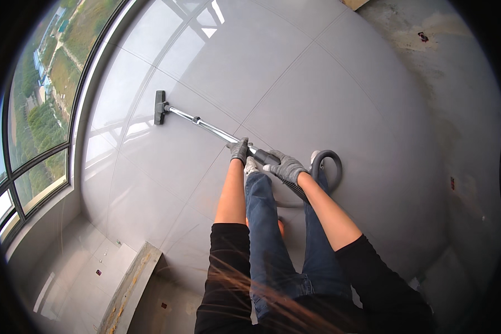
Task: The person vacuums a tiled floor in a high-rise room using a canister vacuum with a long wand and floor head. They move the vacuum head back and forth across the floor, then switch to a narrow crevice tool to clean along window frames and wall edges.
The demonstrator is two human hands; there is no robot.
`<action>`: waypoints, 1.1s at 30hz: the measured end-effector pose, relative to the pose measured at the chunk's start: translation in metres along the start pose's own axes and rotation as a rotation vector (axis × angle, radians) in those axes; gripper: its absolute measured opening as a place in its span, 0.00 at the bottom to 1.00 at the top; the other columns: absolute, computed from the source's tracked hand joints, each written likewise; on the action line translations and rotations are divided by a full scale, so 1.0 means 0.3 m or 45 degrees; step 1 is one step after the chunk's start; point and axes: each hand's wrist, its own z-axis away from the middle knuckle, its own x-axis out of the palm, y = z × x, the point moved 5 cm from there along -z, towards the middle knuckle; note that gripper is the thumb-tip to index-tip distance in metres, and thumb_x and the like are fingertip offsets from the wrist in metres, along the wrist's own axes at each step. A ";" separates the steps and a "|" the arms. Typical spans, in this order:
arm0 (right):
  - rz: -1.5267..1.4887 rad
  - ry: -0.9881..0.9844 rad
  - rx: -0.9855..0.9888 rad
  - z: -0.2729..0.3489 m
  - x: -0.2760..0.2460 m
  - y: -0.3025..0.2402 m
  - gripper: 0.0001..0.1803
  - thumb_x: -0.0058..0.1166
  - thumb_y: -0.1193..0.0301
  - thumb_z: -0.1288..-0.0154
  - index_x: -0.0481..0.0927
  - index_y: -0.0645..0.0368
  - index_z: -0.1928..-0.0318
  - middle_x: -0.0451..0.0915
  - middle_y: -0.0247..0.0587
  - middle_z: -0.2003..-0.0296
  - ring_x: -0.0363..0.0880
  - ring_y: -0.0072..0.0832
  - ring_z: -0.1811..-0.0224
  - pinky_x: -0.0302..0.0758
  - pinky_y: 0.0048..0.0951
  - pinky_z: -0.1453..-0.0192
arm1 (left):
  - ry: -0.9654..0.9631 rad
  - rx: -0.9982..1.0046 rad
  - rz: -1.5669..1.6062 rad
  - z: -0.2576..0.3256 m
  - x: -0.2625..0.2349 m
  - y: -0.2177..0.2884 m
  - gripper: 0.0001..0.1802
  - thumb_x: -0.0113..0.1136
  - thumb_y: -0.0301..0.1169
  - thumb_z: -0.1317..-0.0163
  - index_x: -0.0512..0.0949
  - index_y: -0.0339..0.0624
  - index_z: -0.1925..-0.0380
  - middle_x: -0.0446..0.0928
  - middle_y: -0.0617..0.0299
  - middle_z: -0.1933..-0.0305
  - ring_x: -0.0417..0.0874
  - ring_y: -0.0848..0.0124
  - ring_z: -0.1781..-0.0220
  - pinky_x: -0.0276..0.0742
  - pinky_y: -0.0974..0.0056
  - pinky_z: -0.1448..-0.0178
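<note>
I hold a vacuum cleaner wand (209,127), a shiny metal tube that runs up and left to a black floor nozzle (160,106) resting on the grey tiled floor. My left hand (239,150), in a grey glove, grips the tube's lower end. My right hand (285,167), also gloved, grips the black handle just behind it. A grey ribbed hose (328,161) loops from the handle past my right leg. My legs in blue jeans stand below the hands.
Large glossy grey tiles (295,83) cover the floor. A curved window wall (50,111) runs along the left. A rough concrete ledge (131,286) lies at lower left. Bare stained concrete (456,111) borders the tiles at right.
</note>
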 end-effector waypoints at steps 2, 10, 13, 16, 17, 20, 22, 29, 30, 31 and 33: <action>0.238 0.037 0.017 0.131 -0.125 0.164 0.41 0.60 0.47 0.44 0.65 0.47 0.32 0.77 0.51 0.44 0.74 0.42 0.40 0.67 0.35 0.36 | -0.042 -0.115 -0.181 0.097 0.123 -0.114 0.37 0.65 0.24 0.45 0.46 0.37 0.48 0.75 0.42 0.66 0.82 0.59 0.73 0.82 0.56 0.76; -0.426 0.238 0.202 0.885 -0.384 0.869 0.39 0.69 0.65 0.47 0.67 0.45 0.34 0.79 0.35 0.63 0.75 0.23 0.74 0.77 0.28 0.72 | -0.314 -0.381 -0.097 0.552 0.542 -0.773 0.33 0.61 0.20 0.43 0.47 0.41 0.49 0.73 0.45 0.69 0.81 0.59 0.78 0.83 0.54 0.77; -0.734 0.225 0.616 1.183 -0.350 1.076 0.40 0.68 0.65 0.46 0.64 0.46 0.33 0.76 0.35 0.67 0.76 0.24 0.74 0.78 0.30 0.75 | -0.395 -0.508 -0.166 0.829 0.610 -1.067 0.30 0.59 0.18 0.43 0.48 0.42 0.51 0.73 0.46 0.69 0.80 0.59 0.79 0.83 0.52 0.77; -0.752 0.128 0.719 1.351 -0.245 1.151 0.38 0.68 0.60 0.46 0.65 0.52 0.38 0.76 0.38 0.68 0.79 0.27 0.71 0.79 0.32 0.72 | -0.164 0.085 -0.978 0.952 0.532 -1.157 0.30 0.59 0.20 0.44 0.49 0.43 0.51 0.74 0.43 0.66 0.81 0.56 0.78 0.82 0.49 0.76; -0.686 0.142 0.608 1.366 -0.206 1.140 0.36 0.68 0.58 0.45 0.66 0.54 0.39 0.76 0.39 0.67 0.79 0.27 0.70 0.80 0.32 0.69 | -0.257 -0.152 -0.814 0.940 0.494 -1.195 0.30 0.59 0.20 0.44 0.49 0.44 0.51 0.74 0.42 0.65 0.81 0.55 0.77 0.82 0.48 0.75; -0.630 -0.007 0.615 1.372 -0.056 1.091 0.40 0.69 0.54 0.47 0.66 0.57 0.39 0.79 0.43 0.64 0.81 0.30 0.66 0.80 0.33 0.59 | -0.425 -0.512 -0.816 0.906 0.368 -1.210 0.44 0.63 0.23 0.46 0.45 0.33 0.37 0.76 0.36 0.56 0.85 0.54 0.66 0.84 0.52 0.66; -0.472 -0.043 0.635 1.356 0.040 1.014 0.44 0.69 0.51 0.49 0.64 0.57 0.36 0.80 0.46 0.61 0.81 0.34 0.62 0.79 0.35 0.54 | -0.402 -0.565 -0.878 0.870 0.280 -1.171 0.42 0.64 0.23 0.47 0.47 0.32 0.38 0.76 0.36 0.57 0.85 0.53 0.65 0.84 0.52 0.66; -0.225 0.248 0.642 1.362 0.485 0.600 0.53 0.67 0.50 0.50 0.54 0.51 0.27 0.78 0.52 0.49 0.79 0.44 0.48 0.73 0.37 0.41 | -0.529 0.011 -1.717 0.714 -0.087 -0.961 0.38 0.66 0.25 0.50 0.51 0.37 0.45 0.74 0.42 0.57 0.82 0.52 0.58 0.82 0.51 0.56; -0.365 0.205 0.644 1.359 0.571 0.556 0.53 0.67 0.51 0.50 0.54 0.50 0.27 0.77 0.52 0.47 0.78 0.44 0.46 0.72 0.36 0.40 | -0.579 0.080 -1.919 0.705 -0.143 -0.922 0.37 0.65 0.25 0.50 0.51 0.39 0.46 0.74 0.44 0.58 0.82 0.54 0.58 0.82 0.51 0.56; -0.340 0.250 0.596 1.349 0.654 0.496 0.53 0.67 0.52 0.50 0.53 0.50 0.27 0.73 0.52 0.41 0.74 0.44 0.41 0.71 0.37 0.38 | -0.489 -0.245 -1.743 0.681 -0.223 -0.881 0.38 0.68 0.30 0.55 0.56 0.35 0.48 0.75 0.44 0.56 0.80 0.54 0.50 0.79 0.52 0.50; -0.584 0.245 0.587 1.314 0.805 0.421 0.54 0.68 0.52 0.50 0.52 0.49 0.27 0.71 0.52 0.39 0.72 0.44 0.39 0.70 0.37 0.37 | -0.522 -0.072 -1.849 0.660 -0.307 -0.742 0.38 0.68 0.32 0.56 0.58 0.34 0.47 0.76 0.42 0.54 0.82 0.53 0.53 0.80 0.52 0.51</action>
